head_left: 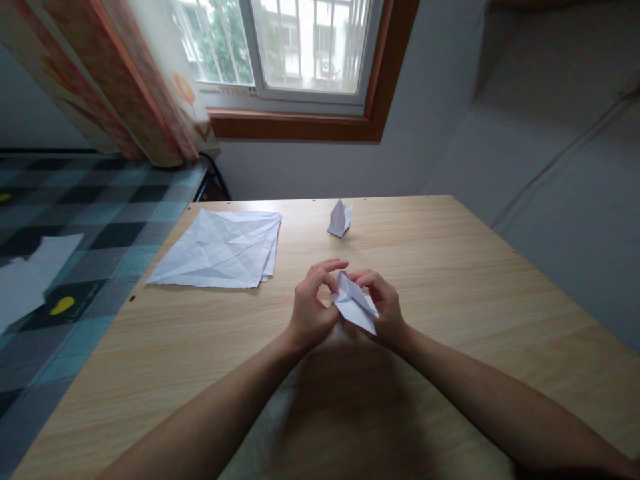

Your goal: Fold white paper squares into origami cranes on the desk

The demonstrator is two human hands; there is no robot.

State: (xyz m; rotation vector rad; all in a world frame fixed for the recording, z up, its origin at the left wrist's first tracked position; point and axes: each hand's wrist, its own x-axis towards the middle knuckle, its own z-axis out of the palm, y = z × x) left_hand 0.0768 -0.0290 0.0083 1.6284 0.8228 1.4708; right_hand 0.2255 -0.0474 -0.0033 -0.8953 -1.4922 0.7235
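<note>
A small piece of folded white paper [356, 305] is held between my two hands over the middle of the table. My left hand [316, 299] pinches its left edge with thumb and fingers. On the other side, my right hand [384, 303] grips the right edge, its fingers partly hidden behind the paper. The paper has several creases and a raised flap on top. Beyond my hands stands a finished-looking folded paper figure [339, 219] with pointed tips.
Creased white sheets [225, 250] lie stacked at the table's back left. The wooden table [475, 320] meets a wall at right. Left of it is a checked bed cover [30, 373] with loose white paper [43, 270]. A curtain [145, 80] hangs beside the window [310, 47].
</note>
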